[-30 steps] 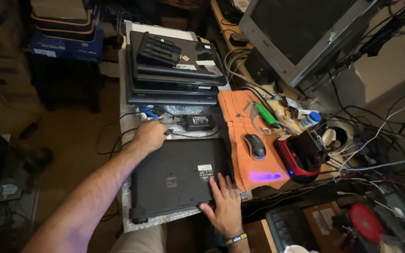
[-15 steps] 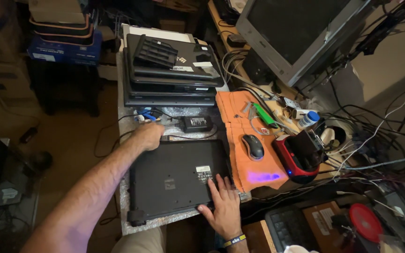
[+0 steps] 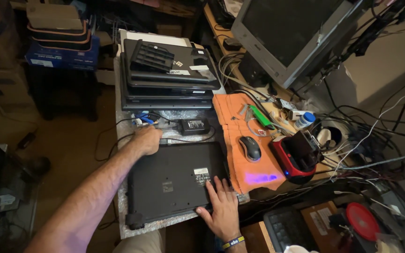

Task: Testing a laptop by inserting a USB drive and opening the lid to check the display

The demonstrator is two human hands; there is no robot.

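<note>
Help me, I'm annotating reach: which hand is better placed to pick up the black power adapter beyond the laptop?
Left, probably. The left hand rests at the laptop's far edge, right beside the power adapter; the right hand lies flat on the near corner.
</note>
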